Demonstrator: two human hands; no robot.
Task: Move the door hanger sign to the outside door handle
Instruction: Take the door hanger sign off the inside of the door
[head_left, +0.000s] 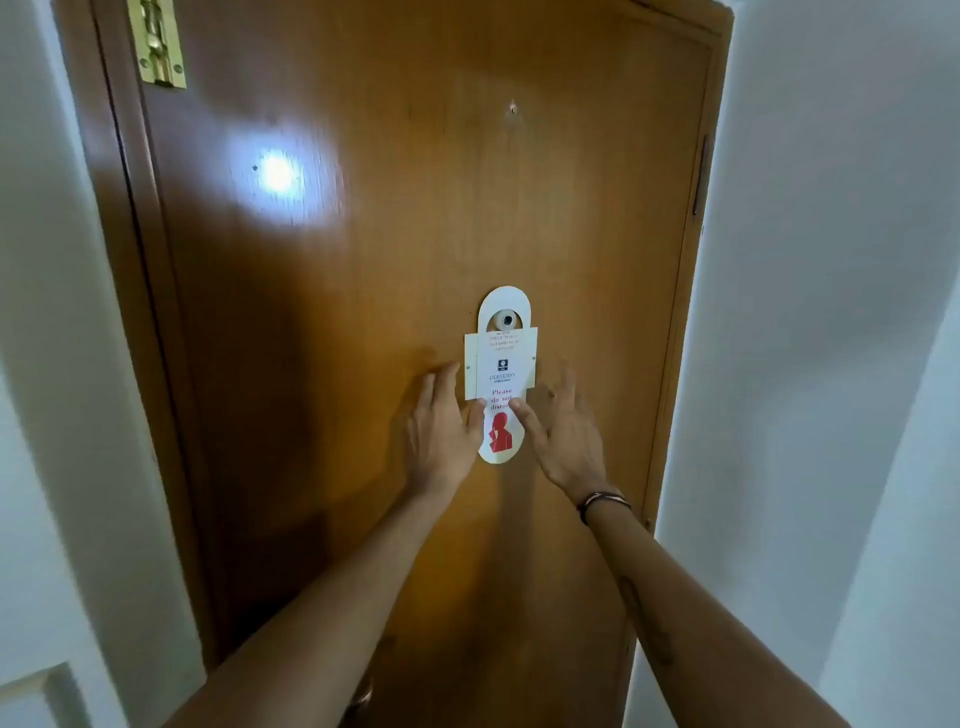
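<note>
1. Door hanger sign (501, 374): white card, hangs flat against the wooden door (363, 260), a bit right of the door's centre line and below mid-height in view. Its rounded top loop sits over a small round metal fitting (505, 319) on the door face, which looks like a peephole or a stub; cannot tell which.
2. No containers in view. The only "holder" is that fitting, which carries the sign through its cut-out.
3. Sign print: red "Please do not disturb" text and a red figure at the lower rounded end. A wider rectangular white plate (531, 364) lies behind the sign's middle, screwed to the door.
4. Left hand (441, 436): open, fingers spread flat on the door just left of the sign, thumb touching the sign's lower left edge.
5. Right hand (561, 431): open, fingers extended up, thumb tip on the sign's lower right edge near the red text. Neither hand has closed on the card; contact is by the thumbs only.
6. Wristband (602, 503) on the right wrist.
7. Brass bolt latch (156, 41) at the door's upper left corner, well apart from the sign.
8. White walls (831, 312) flank both door edges. Nothing sits between hands and sign.
</note>
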